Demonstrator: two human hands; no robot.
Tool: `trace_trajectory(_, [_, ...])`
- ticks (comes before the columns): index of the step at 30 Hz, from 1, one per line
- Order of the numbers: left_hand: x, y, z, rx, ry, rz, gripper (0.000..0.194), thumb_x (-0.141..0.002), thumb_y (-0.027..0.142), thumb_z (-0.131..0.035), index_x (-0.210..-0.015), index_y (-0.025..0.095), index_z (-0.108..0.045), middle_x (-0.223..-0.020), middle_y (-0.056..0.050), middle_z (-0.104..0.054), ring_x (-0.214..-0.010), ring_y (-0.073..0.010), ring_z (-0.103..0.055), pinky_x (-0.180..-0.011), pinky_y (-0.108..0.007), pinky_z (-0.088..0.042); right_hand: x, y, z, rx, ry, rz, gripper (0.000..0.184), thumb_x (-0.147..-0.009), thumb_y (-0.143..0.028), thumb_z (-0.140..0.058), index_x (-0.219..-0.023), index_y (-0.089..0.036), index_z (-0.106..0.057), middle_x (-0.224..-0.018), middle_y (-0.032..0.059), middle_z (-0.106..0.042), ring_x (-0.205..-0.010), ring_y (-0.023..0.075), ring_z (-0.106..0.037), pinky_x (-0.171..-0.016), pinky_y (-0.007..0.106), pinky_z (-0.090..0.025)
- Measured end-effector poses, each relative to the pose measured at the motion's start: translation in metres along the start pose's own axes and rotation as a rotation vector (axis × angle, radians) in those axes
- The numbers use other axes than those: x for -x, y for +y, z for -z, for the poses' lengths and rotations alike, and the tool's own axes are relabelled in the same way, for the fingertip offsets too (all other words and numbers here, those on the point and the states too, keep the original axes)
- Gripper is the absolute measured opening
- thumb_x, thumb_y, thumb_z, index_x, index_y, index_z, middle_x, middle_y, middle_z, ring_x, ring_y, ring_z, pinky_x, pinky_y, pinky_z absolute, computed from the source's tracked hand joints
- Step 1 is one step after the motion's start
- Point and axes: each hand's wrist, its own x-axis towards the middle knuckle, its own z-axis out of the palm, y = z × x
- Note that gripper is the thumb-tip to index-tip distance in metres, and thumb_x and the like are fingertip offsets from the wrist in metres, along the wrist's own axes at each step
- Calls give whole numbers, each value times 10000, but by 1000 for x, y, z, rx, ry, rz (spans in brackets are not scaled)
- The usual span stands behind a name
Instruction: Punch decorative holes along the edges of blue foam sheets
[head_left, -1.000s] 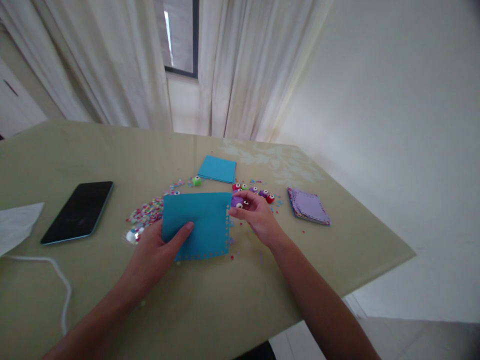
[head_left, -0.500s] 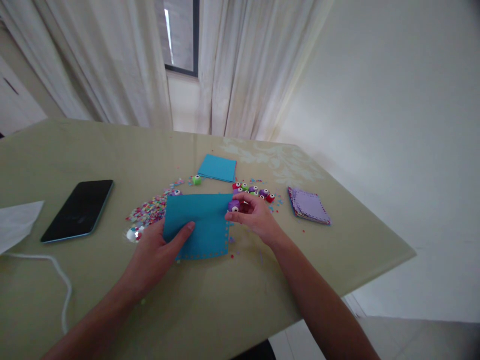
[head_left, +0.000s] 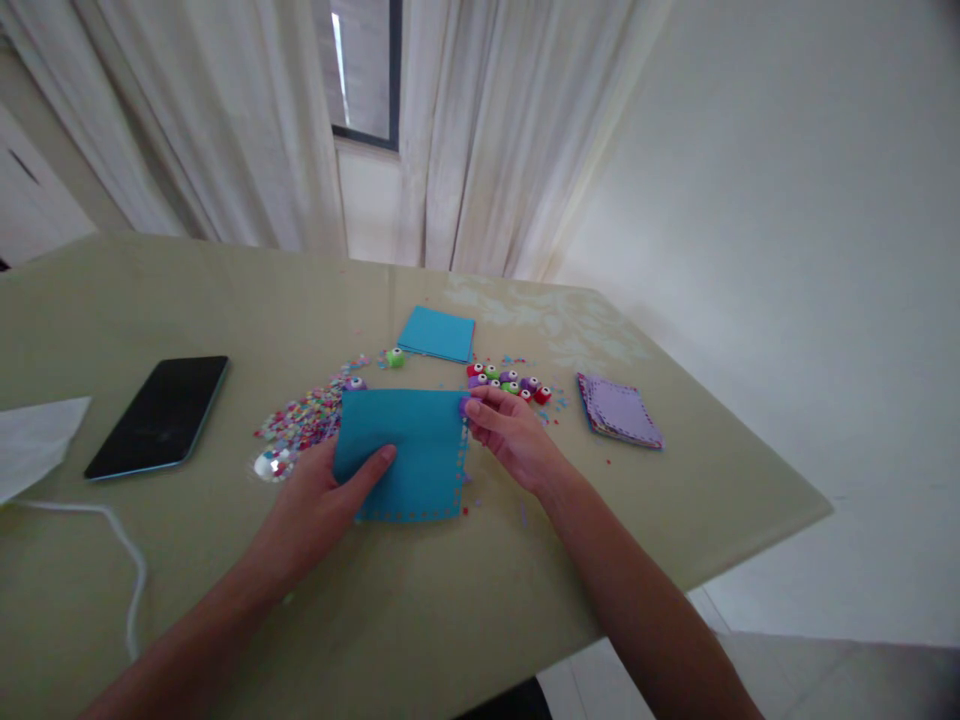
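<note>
A blue paper sheet (head_left: 405,445) lies on the table in front of me, with a row of punched holes along its right and bottom edges. My left hand (head_left: 322,495) grips its lower left part, thumb on top. My right hand (head_left: 510,435) is closed on a small purple paper punch (head_left: 465,404) at the sheet's top right corner. Most of the punch is hidden by my fingers.
Several small coloured punches (head_left: 510,382) sit behind my right hand, a green one (head_left: 395,357) further left. Confetti (head_left: 300,420) lies left of the sheet. A blue paper stack (head_left: 437,334), a purple punched stack (head_left: 619,410), a black phone (head_left: 159,415) and a white cable (head_left: 112,540) lie around.
My right hand has slid the purple punch up along the sheet's right edge to the top corner. The sheet shifted slightly to the right under my left hand.
</note>
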Motion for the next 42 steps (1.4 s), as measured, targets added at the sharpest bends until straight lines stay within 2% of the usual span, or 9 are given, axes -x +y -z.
trace_trajectory(4, [0, -1, 0, 0, 46, -22, 507, -821, 687, -710, -955, 199, -751, -893, -58, -809, -743, -266, -733, -662, -356, -617, 0, 0, 0, -8, 8, -10, 443, -594, -432, -1016, -885, -228, -752, -827, -21, -724, -681, 107, -582, -614, 244, -432])
trace_trajectory(11, [-1, 0, -1, -23, 23, -22, 495, -821, 695, -697, -866, 205, -749, -809, -49, -794, -689, -261, -719, -612, -345, -599, 0, 2, 0, 16, 26, -4, 465, -588, -453, -1014, -889, -234, -735, -840, -24, -726, -707, 120, -596, -615, 256, -410])
trace_trajectory(21, [-1, -5, -1, -18, 36, 1, 540, -815, 705, -700, -957, 187, -757, -891, -70, -810, -737, -274, -731, -662, -369, -616, 1, 0, -2, 31, 33, -9, 507, -568, -475, -1022, -888, -223, -721, -806, -32, -705, -686, 105, -579, -603, 245, -387])
trace_trajectory(31, [-1, 0, -1, -14, 31, -19, 500, -811, 686, -696, -882, 195, -751, -815, -64, -792, -681, -260, -712, -619, -356, -600, 1, 2, -2, 32, 36, -16, 515, -543, -482, -1026, -870, -230, -718, -807, -28, -712, -701, 124, -589, -617, 260, -385])
trace_trajectory(39, [-1, -2, -2, -14, 30, -22, 463, -817, 666, -700, -851, 206, -740, -776, -38, -776, -659, -242, -695, -605, -336, -590, 1, 2, -5, 48, 36, 41, 479, -586, -473, -1012, -848, -223, -698, -725, -45, -662, -639, 112, -526, -577, 264, -335])
trace_trajectory(42, [-1, 0, -2, -20, 33, -28, 453, -817, 665, -701, -804, 213, -725, -748, -31, -764, -650, -239, -689, -592, -328, -581, 1, 4, -6, 44, 44, 66, 468, -576, -449, -1017, -830, -223, -697, -727, -53, -668, -641, 106, -531, -588, 259, -362])
